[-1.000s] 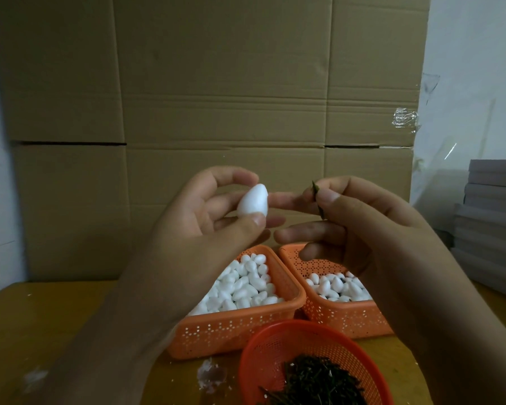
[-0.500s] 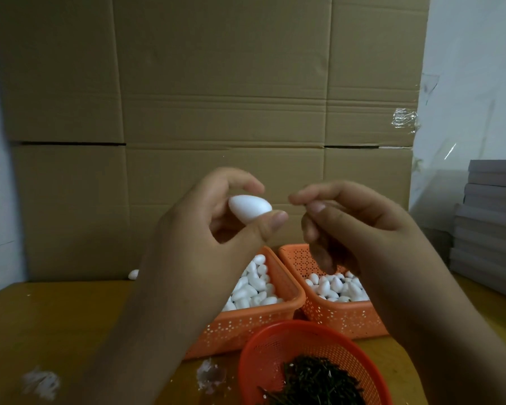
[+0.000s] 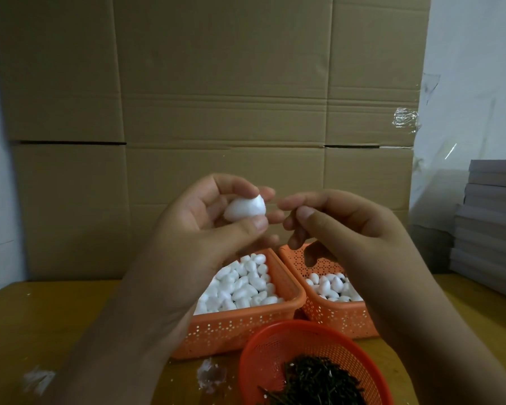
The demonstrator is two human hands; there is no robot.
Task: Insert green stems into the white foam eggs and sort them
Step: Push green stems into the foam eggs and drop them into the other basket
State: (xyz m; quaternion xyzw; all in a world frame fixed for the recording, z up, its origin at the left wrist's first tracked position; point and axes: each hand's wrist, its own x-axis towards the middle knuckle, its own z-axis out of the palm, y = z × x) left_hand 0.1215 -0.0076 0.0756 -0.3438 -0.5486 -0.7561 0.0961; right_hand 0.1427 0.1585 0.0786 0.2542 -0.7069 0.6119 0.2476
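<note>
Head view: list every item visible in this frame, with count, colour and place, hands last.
foam egg: one, white, held up in the left hand
left basket: one, orange, rectangular, on the table, heaped with white eggs
right basket: one, orange, rectangular, beside the first, fewer eggs
round basket: one, red-orange, nearest the camera, holds dark green stems
table: one, yellow-brown
cardboard boxes: brown, stacked behind
grey stack: far right
left hand: grip pinches the egg
right hand: fingers pinched together; no stem visible
</note>
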